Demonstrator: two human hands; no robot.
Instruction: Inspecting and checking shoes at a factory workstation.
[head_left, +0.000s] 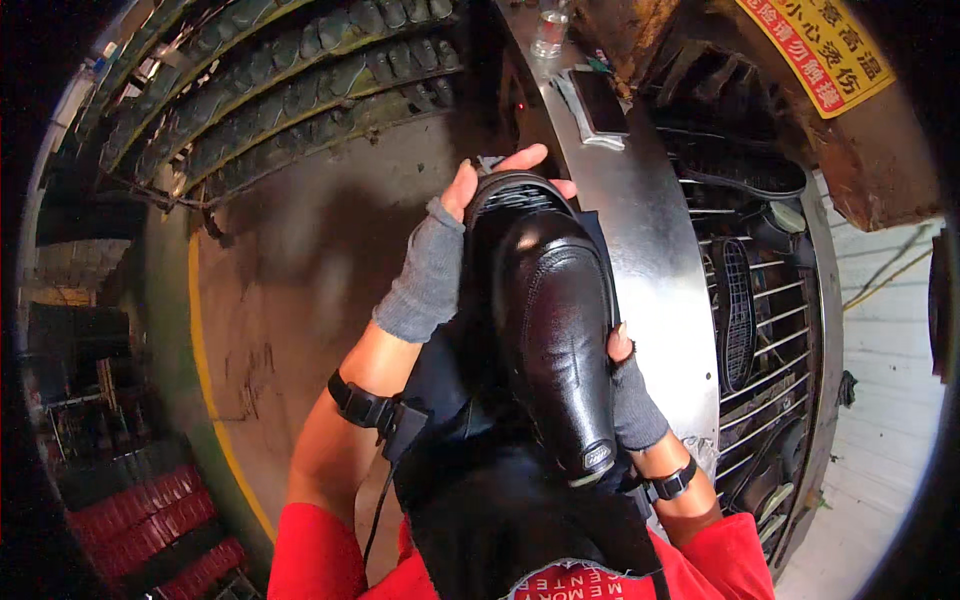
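A shiny black leather shoe upper [556,320], with stitching along its seams, lies lengthwise in front of my body, over a black apron [500,515]. A black shoe sole [478,212] sits against it, and the ribbed inside of the sole shows past the upper's far end. My left hand [437,255], in a grey fingerless glove, is closed around the sole's far end, thumb on the left and fingertips over the far rim. Similarly gloved, my right hand [634,395] grips the upper's right side; the thumb shows, while most other fingers are hidden beneath.
A steel worktop [665,320] runs along my right, with a black flat item [600,100] and a clear bottle [550,30] on it. Beyond is a barred rack [775,340] holding black soles [735,310]. Shelves of dark shoes [300,60] stand far left; red items [150,520] lie lower left.
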